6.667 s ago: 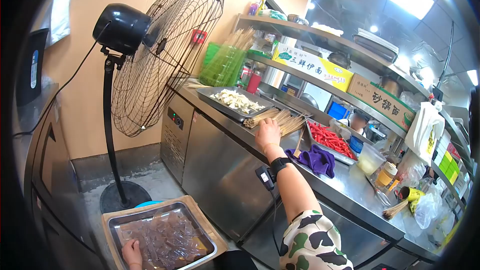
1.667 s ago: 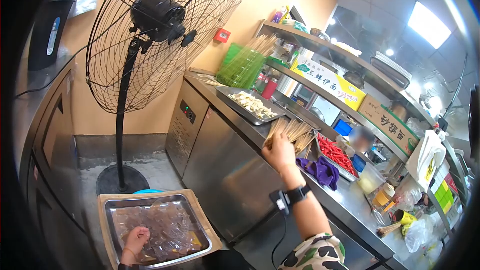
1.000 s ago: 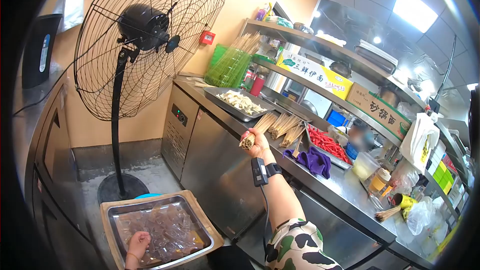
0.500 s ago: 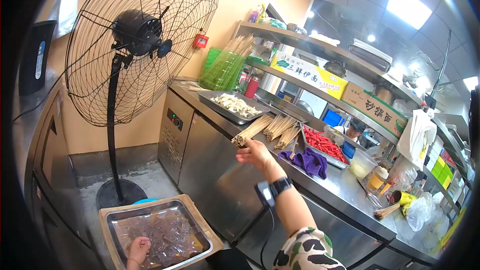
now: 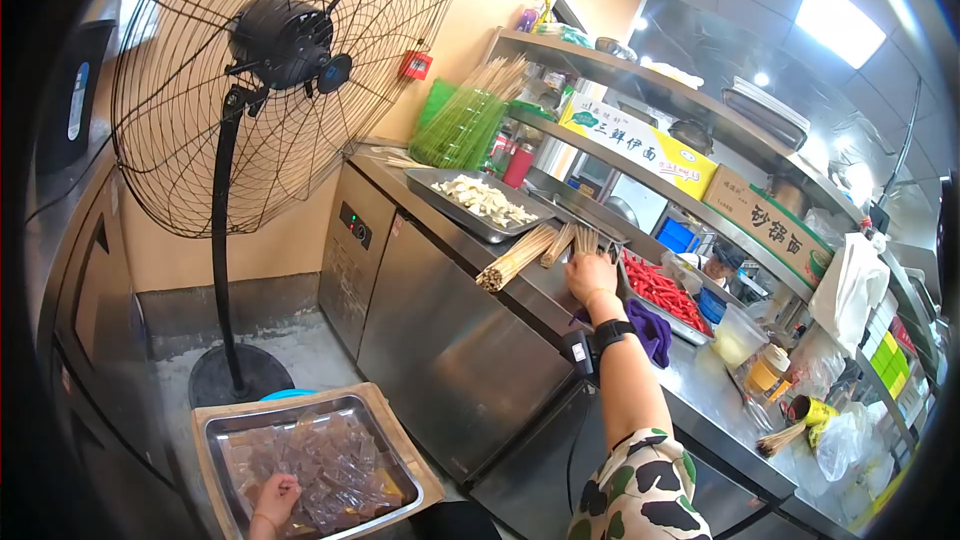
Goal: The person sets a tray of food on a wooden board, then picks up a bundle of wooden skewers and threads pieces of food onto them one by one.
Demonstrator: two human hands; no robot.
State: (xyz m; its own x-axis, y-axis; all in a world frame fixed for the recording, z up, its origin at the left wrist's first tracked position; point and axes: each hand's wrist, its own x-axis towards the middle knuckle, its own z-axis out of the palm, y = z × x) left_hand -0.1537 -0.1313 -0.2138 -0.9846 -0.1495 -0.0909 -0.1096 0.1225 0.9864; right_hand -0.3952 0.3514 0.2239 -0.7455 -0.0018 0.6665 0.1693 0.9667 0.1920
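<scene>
On the steel counter, my right hand [image 5: 592, 278] reaches over the ends of the rightmost bundle of wooden skewers [image 5: 586, 240], fingers bent round it. Two more bundles lie to its left, the nearest being a long skewer bundle [image 5: 516, 258]. A purple cloth [image 5: 650, 332] is beside my wrist. Low at the left, my left hand [image 5: 276, 496] is closed over a metal tray [image 5: 214, 470] of dark brown pieces in clear film; whatever its fingers pinch is too small to make out.
A large black fan [image 5: 285, 40] stands at the left. The counter carries a tray of pale pieces [image 5: 485, 202], a tray of red strips [image 5: 662, 292], green-wrapped skewers [image 5: 465, 120] and a plastic tub [image 5: 738, 335]. Behind the shelves, a person [image 5: 722, 262] is partly visible.
My right hand has moved right and forward from beside the left skewer bundle to the rightmost one. The view has shifted slightly; my left hand stays over the tray.
</scene>
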